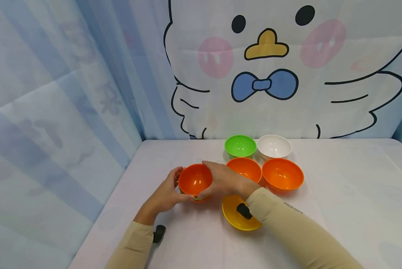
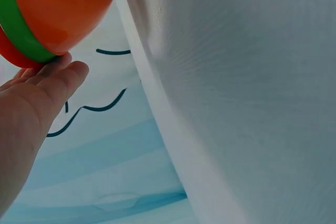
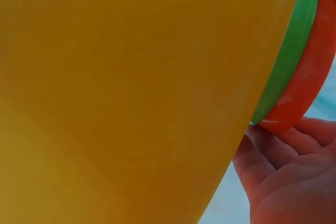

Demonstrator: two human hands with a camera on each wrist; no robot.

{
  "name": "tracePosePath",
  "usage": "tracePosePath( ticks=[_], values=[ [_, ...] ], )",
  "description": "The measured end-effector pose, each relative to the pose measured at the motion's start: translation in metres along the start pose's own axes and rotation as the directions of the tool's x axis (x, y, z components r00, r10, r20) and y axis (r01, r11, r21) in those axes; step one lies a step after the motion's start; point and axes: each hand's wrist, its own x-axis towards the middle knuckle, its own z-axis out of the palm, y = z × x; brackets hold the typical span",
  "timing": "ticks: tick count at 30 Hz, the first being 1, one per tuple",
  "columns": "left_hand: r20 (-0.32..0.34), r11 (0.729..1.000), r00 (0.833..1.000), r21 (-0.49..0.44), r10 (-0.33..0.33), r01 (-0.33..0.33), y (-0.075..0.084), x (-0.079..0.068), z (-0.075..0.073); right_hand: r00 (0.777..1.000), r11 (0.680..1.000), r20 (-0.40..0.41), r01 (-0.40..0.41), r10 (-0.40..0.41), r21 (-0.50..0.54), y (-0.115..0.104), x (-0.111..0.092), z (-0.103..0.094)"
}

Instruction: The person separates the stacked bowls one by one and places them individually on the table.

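Observation:
A stack of bowls is held between both hands left of the table's middle. Its top orange bowl (image 1: pixel 195 178) faces up, with a green bowl (image 2: pixel 23 22) showing as a band beneath the top rim and an orange bowl (image 2: pixel 68 9) outermost below. My left hand (image 1: pixel 165 194) grips the stack's left side, thumb at the front. From the right, my right hand (image 1: pixel 226 181) holds the same stack with fingers behind and thumb in front. Beneath the right wrist sits a yellow bowl (image 1: pixel 236 218), partly covered by the sleeve; it fills much of the right wrist view.
Behind the right hand stand two orange bowls (image 1: pixel 283 173), side by side. Farther back are a green bowl (image 1: pixel 240 146) and a white bowl (image 1: pixel 274 146). A cartoon-printed curtain (image 1: pixel 261 119) hangs behind the pale table (image 1: pixel 349 201).

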Motion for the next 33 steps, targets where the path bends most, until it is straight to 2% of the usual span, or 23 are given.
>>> tracePosePath(
  ticks=[6, 13, 33],
  values=[
    [-0.005, 0.999, 1.0, 0.031, 0.029, -0.029, -0.001, 0.0, 0.002, 1.0, 1.0, 0.002, 0.003, -0.003, -0.008, 0.0, 0.0, 0.001],
    [0.006, 1.0, 1.0, -0.008, 0.018, -0.018, 0.001, -0.001, 0.004, 1.0, 1.0, -0.012, -0.006, 0.006, -0.015, 0.001, -0.001, 0.003],
    [0.0, 1.0, 1.0, 0.013, 0.017, -0.017, 0.002, -0.001, 0.003, 0.997, 0.999, -0.055, 0.05, -0.049, 0.007, 0.004, 0.0, 0.01]
  ],
)
